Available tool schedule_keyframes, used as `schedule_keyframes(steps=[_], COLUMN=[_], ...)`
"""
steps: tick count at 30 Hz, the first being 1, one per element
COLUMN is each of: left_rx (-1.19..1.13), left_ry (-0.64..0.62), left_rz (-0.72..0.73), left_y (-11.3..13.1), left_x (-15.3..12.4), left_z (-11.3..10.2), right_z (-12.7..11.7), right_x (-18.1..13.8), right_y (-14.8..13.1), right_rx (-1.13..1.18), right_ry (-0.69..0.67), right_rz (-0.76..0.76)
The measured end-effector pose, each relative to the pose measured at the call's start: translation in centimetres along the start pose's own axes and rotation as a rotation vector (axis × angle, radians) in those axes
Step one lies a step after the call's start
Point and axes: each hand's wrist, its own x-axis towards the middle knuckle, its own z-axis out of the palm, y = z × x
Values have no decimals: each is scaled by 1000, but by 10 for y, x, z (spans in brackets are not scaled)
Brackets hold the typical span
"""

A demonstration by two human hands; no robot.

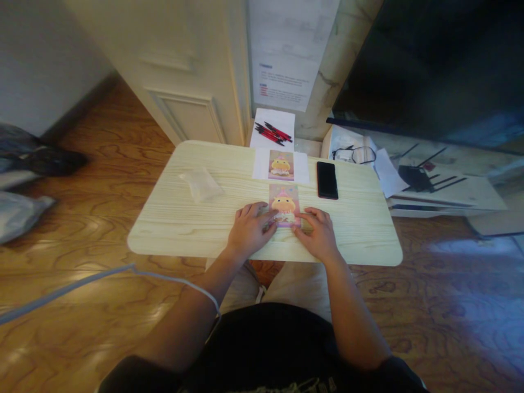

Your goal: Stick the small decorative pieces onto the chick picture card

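A picture card (284, 196) with a yellow cartoon figure on pink lies flat on the pale wood-grain table (172, 224) in front of me. My left hand (250, 226) rests at its lower left, the fingers stretched out and some fingertips over the card's edge. At the lower right side, my right hand (318, 230) touches the card with its fingers apart. Just beyond lies a matching picture (281, 165) on a white sheet (302, 168). Both hands lie low on the tabletop, and neither grips anything that I can see.
A black phone (327, 180) lies to the right of the pictures. On the left is a translucent packet (201, 184). Red and black pens (273, 134) lie on white paper past the far edge. A router (415, 178) stands on the cabinet at right; a grey cable (82, 281) crosses the left.
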Motion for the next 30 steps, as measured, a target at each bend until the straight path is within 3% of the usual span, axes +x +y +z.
schedule_keyframes(steps=[30], left_rx=[-49], left_ry=[-4], left_rz=[17], left_y=[1], left_x=[-1], left_z=[-4], right_z=[-1], right_x=[-1], right_y=[0], right_rx=[16], right_ry=[8], right_rz=[4])
